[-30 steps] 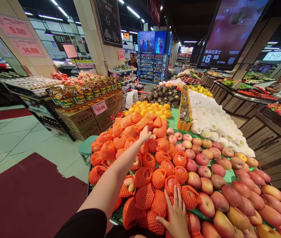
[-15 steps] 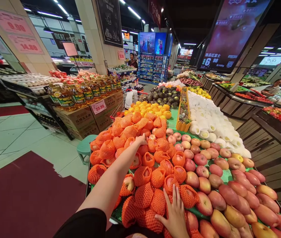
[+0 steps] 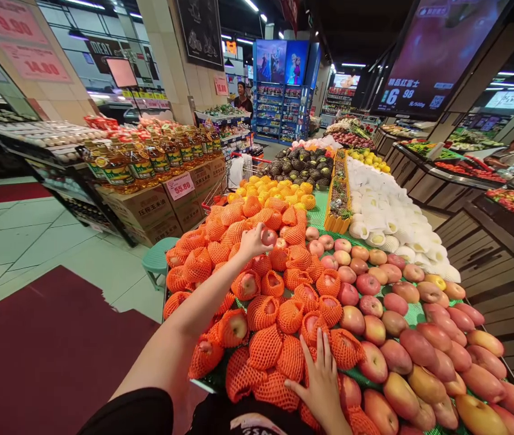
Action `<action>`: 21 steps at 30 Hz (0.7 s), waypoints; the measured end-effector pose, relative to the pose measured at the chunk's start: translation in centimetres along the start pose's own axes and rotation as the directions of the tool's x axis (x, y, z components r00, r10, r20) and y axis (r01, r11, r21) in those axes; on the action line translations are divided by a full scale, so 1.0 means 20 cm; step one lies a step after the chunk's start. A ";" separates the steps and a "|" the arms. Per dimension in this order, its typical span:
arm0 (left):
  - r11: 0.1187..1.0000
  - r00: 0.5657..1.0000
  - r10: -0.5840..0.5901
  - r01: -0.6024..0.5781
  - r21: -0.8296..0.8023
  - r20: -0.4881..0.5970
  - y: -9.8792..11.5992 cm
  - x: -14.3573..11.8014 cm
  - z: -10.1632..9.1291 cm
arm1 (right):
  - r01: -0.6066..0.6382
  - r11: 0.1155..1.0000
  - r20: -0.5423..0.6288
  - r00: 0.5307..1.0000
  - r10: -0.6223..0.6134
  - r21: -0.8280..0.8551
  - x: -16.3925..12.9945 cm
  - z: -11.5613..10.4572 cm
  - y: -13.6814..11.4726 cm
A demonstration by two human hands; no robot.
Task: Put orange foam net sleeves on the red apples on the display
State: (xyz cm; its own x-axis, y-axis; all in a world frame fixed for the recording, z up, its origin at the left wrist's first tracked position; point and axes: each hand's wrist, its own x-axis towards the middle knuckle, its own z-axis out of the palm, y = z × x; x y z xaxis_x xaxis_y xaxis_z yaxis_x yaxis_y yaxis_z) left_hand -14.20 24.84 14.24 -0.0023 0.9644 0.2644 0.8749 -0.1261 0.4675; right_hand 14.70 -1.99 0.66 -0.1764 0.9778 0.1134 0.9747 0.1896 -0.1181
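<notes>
1. Stand (image 3: pixel 179 338): a sloping bed of fruit, netted apples (image 3: pixel 263 347) at 9 o'clock, bare ones (image 3: pixel 374 329) at 3.
2. Left hand (image 3: pixel 253 241): stretched far over the pile toward 12, fingers closed round one bare apple (image 3: pixel 269 237) lifted just above the nets.
3. Right hand (image 3: pixel 322 380): flat, fingers spread, pressing on netted fruit at the near edge.
4. Risk: that weight, or the left arm brushing the nets, could probably roll fruit off the near rim; the long reach may weaken the grip.
</notes>
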 end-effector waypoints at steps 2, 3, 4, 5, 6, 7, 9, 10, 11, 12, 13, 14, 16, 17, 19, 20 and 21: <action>0.983 0.994 0.103 -0.105 -0.149 -0.024 0.02 -0.10 -0.04 | 0.009 1.000 -0.010 1.000 -0.009 0.003 0.00 0.01 0.01; 0.951 0.983 0.184 -0.181 -0.252 -0.012 0.04 -0.16 -0.04 | 0.012 1.000 -0.016 1.000 -0.012 0.004 0.00 0.02 0.01; 0.898 0.960 0.278 -0.254 -0.359 0.017 0.05 -0.23 -0.04 | 0.016 1.000 -0.024 1.000 -0.016 0.005 0.01 0.03 0.01; 0.837 0.926 0.374 -0.310 -0.451 0.058 0.07 -0.31 -0.02 | 0.021 1.000 -0.033 0.999 -0.021 0.006 0.01 0.04 0.01; 0.783 0.881 0.461 -0.348 -0.516 0.106 0.08 -0.39 0.00 | 0.028 1.000 -0.045 0.999 -0.027 0.008 0.01 0.04 0.02; 0.745 0.834 0.529 -0.369 -0.555 0.156 0.10 -0.47 0.04 | 0.035 0.999 -0.056 0.998 -0.035 0.008 0.01 0.05 0.02; 0.700 0.729 0.638 -0.412 -0.584 0.249 0.15 -0.62 0.13 | 0.052 0.999 -0.076 0.996 -0.051 0.005 0.01 0.06 0.03; 0.685 0.674 0.678 -0.435 -0.584 0.294 0.17 -0.68 0.18 | 0.060 0.998 -0.081 0.995 -0.059 0.005 0.00 0.06 0.03; 0.674 0.621 0.710 -0.460 -0.578 0.333 0.20 -0.74 0.22 | 0.068 0.998 -0.087 0.994 -0.067 0.006 0.00 0.07 0.03; 0.668 0.582 0.728 -0.482 -0.567 0.363 0.23 -0.79 0.27 | 0.075 0.997 -0.093 0.993 -0.074 0.011 0.00 0.07 0.04; 0.664 0.555 0.739 -0.503 -0.554 0.382 0.25 -0.82 0.30 | 0.080 0.997 -0.100 0.992 -0.078 0.020 0.00 0.08 0.04; 0.658 0.538 0.748 -0.525 -0.540 0.388 0.27 -0.84 0.32 | 0.081 0.996 -0.112 0.991 -0.076 0.033 -0.01 0.08 0.05; 0.632 0.511 0.774 -0.578 -0.516 0.374 0.29 -0.83 0.33 | 0.079 0.994 -0.151 0.986 -0.067 0.079 -0.01 0.09 0.05; 0.613 0.492 0.790 -0.609 -0.504 0.366 0.29 -0.80 0.32 | 0.082 0.990 -0.182 0.981 -0.060 0.116 -0.01 0.09 0.05; 0.597 0.486 0.802 -0.660 -0.456 0.347 0.27 -0.70 0.28 | 0.086 0.973 -0.254 0.967 -0.029 0.215 0.00 0.09 0.04; 0.620 0.526 0.784 -0.669 -0.409 0.329 0.26 -0.62 0.26 | 0.084 0.960 -0.291 0.957 -0.004 0.266 0.01 0.08 0.03; 0.672 0.604 0.741 -0.656 -0.344 0.294 0.23 -0.53 0.23 | 0.078 0.947 -0.323 0.946 0.028 0.310 0.02 0.07 0.02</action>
State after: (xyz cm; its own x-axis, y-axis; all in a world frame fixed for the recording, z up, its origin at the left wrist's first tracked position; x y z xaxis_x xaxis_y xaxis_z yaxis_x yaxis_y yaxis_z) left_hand -7.93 15.11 9.82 0.7894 0.5572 0.2577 0.4226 -0.7977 0.4303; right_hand 14.83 -1.39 -0.76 -0.0957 0.9012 0.4226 0.8672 0.2840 -0.4091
